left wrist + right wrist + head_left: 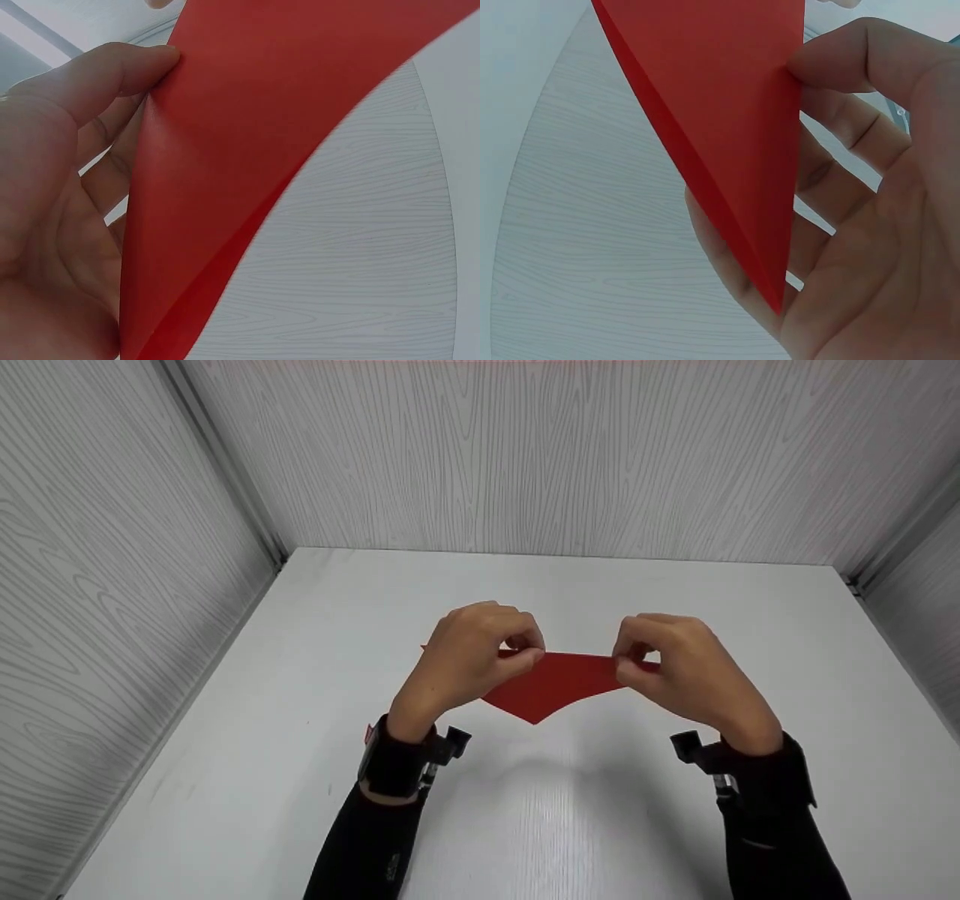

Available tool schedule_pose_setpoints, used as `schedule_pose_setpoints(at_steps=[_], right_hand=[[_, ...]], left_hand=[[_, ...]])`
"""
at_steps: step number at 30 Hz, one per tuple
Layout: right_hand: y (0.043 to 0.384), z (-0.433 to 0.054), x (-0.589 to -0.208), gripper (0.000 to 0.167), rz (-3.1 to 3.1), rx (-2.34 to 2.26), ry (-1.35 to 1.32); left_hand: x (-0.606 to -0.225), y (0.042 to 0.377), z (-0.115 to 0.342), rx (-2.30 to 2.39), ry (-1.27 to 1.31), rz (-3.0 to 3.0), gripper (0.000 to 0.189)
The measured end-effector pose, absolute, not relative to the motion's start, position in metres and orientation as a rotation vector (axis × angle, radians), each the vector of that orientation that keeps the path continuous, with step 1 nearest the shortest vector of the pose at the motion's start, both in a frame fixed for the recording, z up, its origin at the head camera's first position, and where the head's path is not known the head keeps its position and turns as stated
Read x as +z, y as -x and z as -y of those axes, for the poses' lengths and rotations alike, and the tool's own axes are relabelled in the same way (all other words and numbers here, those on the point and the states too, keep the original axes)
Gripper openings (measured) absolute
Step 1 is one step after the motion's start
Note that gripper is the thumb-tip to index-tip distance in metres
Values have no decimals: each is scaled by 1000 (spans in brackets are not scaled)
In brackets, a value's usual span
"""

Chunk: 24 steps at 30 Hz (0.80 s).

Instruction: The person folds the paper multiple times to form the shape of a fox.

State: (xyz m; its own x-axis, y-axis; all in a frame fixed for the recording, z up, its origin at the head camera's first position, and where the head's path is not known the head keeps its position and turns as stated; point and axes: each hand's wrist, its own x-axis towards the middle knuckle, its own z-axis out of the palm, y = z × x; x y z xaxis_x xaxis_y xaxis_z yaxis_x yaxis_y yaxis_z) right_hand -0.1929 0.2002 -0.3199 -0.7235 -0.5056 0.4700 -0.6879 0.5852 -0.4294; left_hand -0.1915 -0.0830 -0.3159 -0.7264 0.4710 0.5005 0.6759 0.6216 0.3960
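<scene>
A sheet of red paper [574,679], folded into a triangle, is held up over the white tabletop with its long straight edge on top and a point hanging down. My left hand [480,649] pinches that upper edge between thumb and fingers. Farther right along the same edge, my right hand [675,664] pinches it too. Close up in the left wrist view, the left thumb presses on the red paper [225,112]. In the right wrist view two layers show along the slanted side of the red paper [727,120], and its narrow corner reaches down in front of the fingers.
The white tabletop [247,720] spreads beneath both hands. A grey wood-grain panel [480,457] stands at its back edge, with another panel [97,607] on the left and one on the right. Black straps with small cameras sit on both wrists.
</scene>
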Motion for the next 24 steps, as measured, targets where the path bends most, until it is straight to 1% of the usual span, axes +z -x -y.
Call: schedule_pose_setpoints(at_steps=[8, 24], right_hand=[[194, -206, -320, 33, 2501, 871, -967], [195, -230, -315, 32, 2514, 826, -836]], left_hand=[[-316, 192, 86, -828, 910, 2512, 16], [-312, 193, 97, -874, 873, 2503, 15]])
